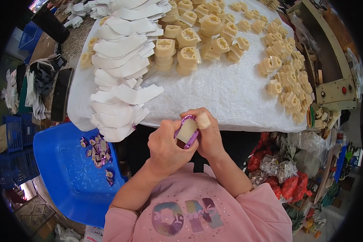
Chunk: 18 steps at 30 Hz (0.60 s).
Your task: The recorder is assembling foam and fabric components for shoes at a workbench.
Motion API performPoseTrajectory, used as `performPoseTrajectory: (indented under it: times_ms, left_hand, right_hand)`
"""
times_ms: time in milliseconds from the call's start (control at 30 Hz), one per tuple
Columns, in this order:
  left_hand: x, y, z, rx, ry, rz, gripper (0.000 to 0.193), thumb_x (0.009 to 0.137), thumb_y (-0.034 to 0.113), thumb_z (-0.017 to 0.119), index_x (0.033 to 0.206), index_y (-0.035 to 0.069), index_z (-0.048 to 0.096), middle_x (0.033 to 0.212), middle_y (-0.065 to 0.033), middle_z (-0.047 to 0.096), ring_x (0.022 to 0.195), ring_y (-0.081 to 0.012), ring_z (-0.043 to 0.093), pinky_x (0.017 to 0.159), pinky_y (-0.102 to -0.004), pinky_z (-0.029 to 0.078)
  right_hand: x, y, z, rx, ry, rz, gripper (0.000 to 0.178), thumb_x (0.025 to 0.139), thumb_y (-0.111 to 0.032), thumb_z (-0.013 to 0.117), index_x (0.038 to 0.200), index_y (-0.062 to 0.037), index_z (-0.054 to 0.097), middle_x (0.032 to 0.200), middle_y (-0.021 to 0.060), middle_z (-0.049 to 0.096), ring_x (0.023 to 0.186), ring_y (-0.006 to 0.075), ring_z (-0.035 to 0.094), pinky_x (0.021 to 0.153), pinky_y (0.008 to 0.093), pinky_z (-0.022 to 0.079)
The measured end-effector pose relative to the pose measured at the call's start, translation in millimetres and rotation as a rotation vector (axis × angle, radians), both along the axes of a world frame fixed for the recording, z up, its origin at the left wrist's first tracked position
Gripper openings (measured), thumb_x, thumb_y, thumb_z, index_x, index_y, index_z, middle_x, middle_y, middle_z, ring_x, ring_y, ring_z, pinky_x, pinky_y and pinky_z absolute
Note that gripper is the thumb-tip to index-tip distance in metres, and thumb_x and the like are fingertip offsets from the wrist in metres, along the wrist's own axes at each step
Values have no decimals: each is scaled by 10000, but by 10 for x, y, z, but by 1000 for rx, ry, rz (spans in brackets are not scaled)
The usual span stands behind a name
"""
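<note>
Both my hands are closed on a small beige block wrapped round its rim in shiny purple material [188, 132], perhaps a shoe heel, at the table's near edge. My left hand [163, 143] grips its left and lower side, with the thumb near the rim. My right hand [209, 135] holds its right and upper side. A pale wrap [203, 120] covers one finger of the right hand. Left of the hands, a long overlapping row of white curved strips [121, 99] hangs over the table edge. Beyond lie stacked beige heel-shaped blocks [188, 56].
A blue plastic basin [64, 177] at lower left holds several purple-wrapped pieces [97, 151]. White woven sheeting [218, 88] covers the table. More beige blocks [288, 76] lie at right, near a machine panel with a red button [338, 92]. A phone [62, 94] lies far left; bags [296, 187] crowd lower right.
</note>
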<state>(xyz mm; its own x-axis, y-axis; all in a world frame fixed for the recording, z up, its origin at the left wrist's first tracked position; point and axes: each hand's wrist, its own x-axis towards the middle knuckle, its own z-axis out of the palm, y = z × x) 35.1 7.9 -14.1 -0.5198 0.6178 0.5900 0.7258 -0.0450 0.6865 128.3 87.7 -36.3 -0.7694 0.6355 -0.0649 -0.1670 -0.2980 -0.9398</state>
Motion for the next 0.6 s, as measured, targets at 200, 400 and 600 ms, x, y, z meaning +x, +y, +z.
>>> performPoseTrajectory:
  times_ms: [200,400,600]
  left_hand:
    - [-4,-44,5,-20,-56,64,396,572,68,799,838,6,512,651,-83,553,518,-215,594,489,-288,489]
    - [-78,-88,-25,-26,-84,97,395,609,65,787,866,14,491,649,-75,554,558,-196,610,519,-287,499]
    - [-486,-388,-89,285,-1634,-685,213,845,166,517,962,-10,486,591,-18,409,473,-111,336,425,-240,250]
  right_hand:
    - [-30,-108,128,-364,144,34,441,944,-387,480,1155,-4,532,1006,79,577,917,162,552,809,298,452]
    - [-99,-131,139,483,-219,-118,409,968,-341,441,1152,11,541,900,69,586,806,142,537,711,265,424]
    - [-156,120,126,282,32,82,394,974,-299,436,1207,13,502,850,43,542,752,103,484,700,238,414]
